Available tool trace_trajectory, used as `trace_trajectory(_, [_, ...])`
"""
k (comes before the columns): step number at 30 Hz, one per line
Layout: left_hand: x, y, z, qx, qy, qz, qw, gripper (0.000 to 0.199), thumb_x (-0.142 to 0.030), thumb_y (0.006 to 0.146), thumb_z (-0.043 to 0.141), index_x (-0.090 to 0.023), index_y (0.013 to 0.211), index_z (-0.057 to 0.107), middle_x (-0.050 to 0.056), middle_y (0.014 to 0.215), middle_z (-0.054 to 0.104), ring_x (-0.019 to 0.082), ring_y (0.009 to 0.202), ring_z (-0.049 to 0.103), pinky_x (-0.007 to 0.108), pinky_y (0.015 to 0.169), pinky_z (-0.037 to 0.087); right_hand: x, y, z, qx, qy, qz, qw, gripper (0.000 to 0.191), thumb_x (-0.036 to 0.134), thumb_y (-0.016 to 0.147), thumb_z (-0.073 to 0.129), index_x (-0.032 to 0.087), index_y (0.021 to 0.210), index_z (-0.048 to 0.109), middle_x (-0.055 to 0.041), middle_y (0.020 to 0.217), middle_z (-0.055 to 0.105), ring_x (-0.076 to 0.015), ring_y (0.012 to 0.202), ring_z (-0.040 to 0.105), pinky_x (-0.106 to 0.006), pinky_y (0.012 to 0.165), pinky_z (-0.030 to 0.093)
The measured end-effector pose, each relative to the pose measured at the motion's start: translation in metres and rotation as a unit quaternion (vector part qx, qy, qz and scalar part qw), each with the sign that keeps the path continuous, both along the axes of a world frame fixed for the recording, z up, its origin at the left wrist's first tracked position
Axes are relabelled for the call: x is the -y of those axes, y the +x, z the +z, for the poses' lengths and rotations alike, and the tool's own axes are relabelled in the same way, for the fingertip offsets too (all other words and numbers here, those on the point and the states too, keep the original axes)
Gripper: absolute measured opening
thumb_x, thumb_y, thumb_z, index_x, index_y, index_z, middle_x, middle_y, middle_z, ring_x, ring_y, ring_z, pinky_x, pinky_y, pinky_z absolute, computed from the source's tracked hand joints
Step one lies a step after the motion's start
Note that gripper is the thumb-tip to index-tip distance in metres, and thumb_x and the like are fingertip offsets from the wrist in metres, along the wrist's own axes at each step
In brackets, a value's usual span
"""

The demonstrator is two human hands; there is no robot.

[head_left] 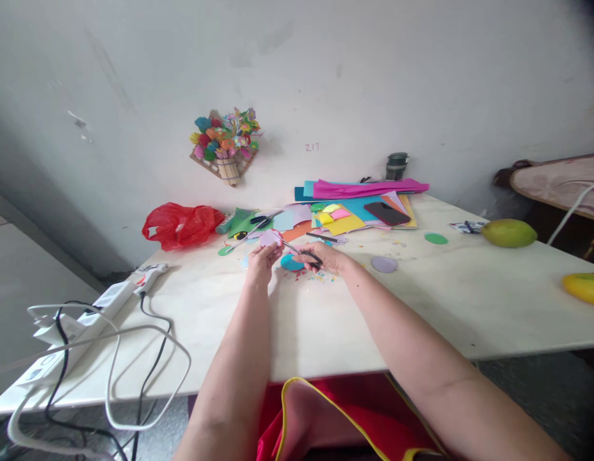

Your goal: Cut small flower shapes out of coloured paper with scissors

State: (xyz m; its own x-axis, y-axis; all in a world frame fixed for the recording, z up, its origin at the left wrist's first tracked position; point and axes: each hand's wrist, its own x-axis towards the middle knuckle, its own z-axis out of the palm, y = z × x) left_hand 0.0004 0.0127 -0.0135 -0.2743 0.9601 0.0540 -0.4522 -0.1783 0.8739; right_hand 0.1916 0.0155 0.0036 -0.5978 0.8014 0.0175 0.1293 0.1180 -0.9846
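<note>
Pinched in my left hand (263, 261) is a light purple paper piece (269, 239), with a red edge showing behind its upper right. My right hand (324, 257) is closed around the black handles of a pair of scissors (310, 257), whose blades point left and reach the purple paper's edge. Below the blades a blue paper circle (291, 262) lies on the table among tiny coloured paper scraps (316, 276). A grey-purple paper circle (384, 264) rests to the right of my right hand. Whether the blades are apart is too small to tell.
Behind my hands lie coloured paper sheets (359, 214), a dark phone (386, 214), a pen (322, 237) and a second pair of scissors (261, 221). A red plastic bag (182, 225) and a power strip (80, 333) with loose cables are leftward; a mango (509, 233) sits right.
</note>
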Motion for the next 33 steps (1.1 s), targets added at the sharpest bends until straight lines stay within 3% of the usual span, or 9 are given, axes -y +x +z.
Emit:
trace_trajectory(5, [-0.0025, -0.0007, -0.0030, 0.001, -0.001, 0.002, 1.000, 0.021, -0.019, 0.060, 0.081, -0.015, 0.076, 0.067, 0.005, 0.069, 0.071, 0.021, 0.077, 0.075, 0.028, 0.072, 0.057, -0.0008, -0.0013, -0.0007, 0.020, -0.003, 0.005, 1.000, 0.031, 0.040, 0.082, 0.073, 0.015, 0.073, 0.057, 0.0035, 0.049, 0.057, -0.0051, 0.036, 0.045, -0.015, 0.032, 0.029])
trace_trajectory(21, [-0.0032, 0.0035, -0.0046, 0.042, -0.027, 0.007, 0.999, 0.008, -0.013, 0.067, 0.071, -0.016, 0.074, 0.068, 0.009, 0.082, 0.076, 0.027, 0.096, 0.075, 0.031, 0.077, 0.059, 0.0018, -0.0057, -0.0005, 0.008, -0.008, -0.015, 1.000, 0.032, 0.038, 0.081, 0.077, 0.015, 0.070, 0.058, 0.0026, 0.049, 0.059, -0.0057, 0.036, 0.048, -0.015, 0.032, 0.028])
trace_trajectory(33, [-0.0047, 0.0053, -0.0066, 0.046, -0.031, -0.007, 0.998, 0.009, -0.014, 0.065, 0.074, -0.016, 0.072, 0.068, 0.007, 0.068, 0.073, 0.028, 0.095, 0.076, 0.030, 0.077, 0.059, 0.0045, -0.0082, 0.0023, 0.007, -0.005, -0.025, 1.000, 0.030, 0.037, 0.082, 0.075, 0.014, 0.074, 0.059, 0.0034, 0.049, 0.058, -0.0051, 0.037, 0.047, -0.015, 0.034, 0.027])
